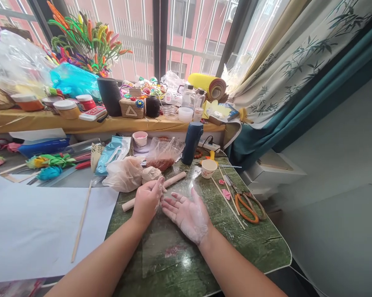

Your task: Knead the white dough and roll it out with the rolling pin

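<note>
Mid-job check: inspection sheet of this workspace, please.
Surface: green marbled tabletop, whitish smears.
Job's things: pale cylindrical rolling pin; off-white dough-like lump beside it.
Clutter: orange-handled metal scissors, thin wooden sticks, white paper cup, toward the table's right side.
Hands: left hand curled, contents unclear; right hand open, palm up, dusted white.
Cables: black plug in white power strip, right of dark blue bottle.
Surroundings: dark-framed window, teal curtain.

Daylight from the window (pixel 160 37) glares on the tabletop (pixel 254 245).
</note>
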Tool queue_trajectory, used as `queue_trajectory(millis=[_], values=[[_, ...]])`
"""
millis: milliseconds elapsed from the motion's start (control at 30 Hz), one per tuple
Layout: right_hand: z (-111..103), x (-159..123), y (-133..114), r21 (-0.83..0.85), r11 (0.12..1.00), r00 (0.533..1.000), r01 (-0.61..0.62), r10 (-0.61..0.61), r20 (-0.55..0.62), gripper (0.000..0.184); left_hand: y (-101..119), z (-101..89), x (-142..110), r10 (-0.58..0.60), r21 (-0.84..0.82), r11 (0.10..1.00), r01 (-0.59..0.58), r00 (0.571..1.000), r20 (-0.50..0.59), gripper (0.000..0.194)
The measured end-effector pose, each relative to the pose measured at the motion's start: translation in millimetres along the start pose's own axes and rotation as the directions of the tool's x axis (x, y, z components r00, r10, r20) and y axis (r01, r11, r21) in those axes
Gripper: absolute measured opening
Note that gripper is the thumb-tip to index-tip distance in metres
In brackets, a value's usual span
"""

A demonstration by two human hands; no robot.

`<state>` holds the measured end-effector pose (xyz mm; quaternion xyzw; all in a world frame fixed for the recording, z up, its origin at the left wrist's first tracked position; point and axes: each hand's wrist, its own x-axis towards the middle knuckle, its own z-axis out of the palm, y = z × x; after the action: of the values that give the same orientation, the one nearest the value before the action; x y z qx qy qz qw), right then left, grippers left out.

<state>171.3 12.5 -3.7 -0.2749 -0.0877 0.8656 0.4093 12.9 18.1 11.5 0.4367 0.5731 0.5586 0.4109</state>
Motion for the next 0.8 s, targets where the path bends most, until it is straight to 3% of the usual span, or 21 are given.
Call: queue_trajectory(millis=[100,167,300,400,500,567,633,733,800], values=[[4,3,4,0.161,0.981,0.994,0.111,-0.106,-0.036,0.060,1,6.2,-11,0.109,0.078,0.990,-0.114,0.992,0.070,0.055],[14,3,5,0.200,0.963,0.983,0.183,-0.178,-0.040,0.063,1,13.3,-23,0.225,0.116,0.963,-0.243,0.962,0.155,0.054],[35,-3,1,0.131,0.942,0.949,0.310,-0.299,-0.099,0.073,-4,27.4,-47,0.391,0.146,0.865,-0.480,0.828,0.402,0.039],[42,-8,-5,0.126,0.910,0.916,0.396,-0.382,-0.123,0.077,-10,33.3,-58,0.445,0.117,0.827,-0.551,0.766,0.464,0.052],[40,-12,-5,0.125,0.890,0.896,0.439,-0.425,-0.126,0.079,-14,36.6,-58,0.460,0.075,0.825,-0.561,0.742,0.488,0.057],[37,-11,-2,0.091,0.887,0.887,0.454,-0.439,-0.147,0.079,-17,37.6,-54,0.430,0.061,0.851,-0.522,0.757,0.492,0.052],[35,-7,1,0.066,0.883,0.881,0.465,-0.453,-0.137,0.082,-20,37.3,-49,0.381,0.033,0.897,-0.441,0.809,0.448,0.046],[36,1,-3,0.077,0.875,0.878,0.478,-0.473,-0.071,0.084,-23,35.8,-41,0.265,-0.120,0.963,-0.242,0.933,0.244,0.044],[39,7,-10,0.099,0.854,0.860,0.511,-0.504,-0.084,0.085,-22,36.4,-39,0.158,-0.281,0.952,-0.122,0.981,0.110,0.049]])
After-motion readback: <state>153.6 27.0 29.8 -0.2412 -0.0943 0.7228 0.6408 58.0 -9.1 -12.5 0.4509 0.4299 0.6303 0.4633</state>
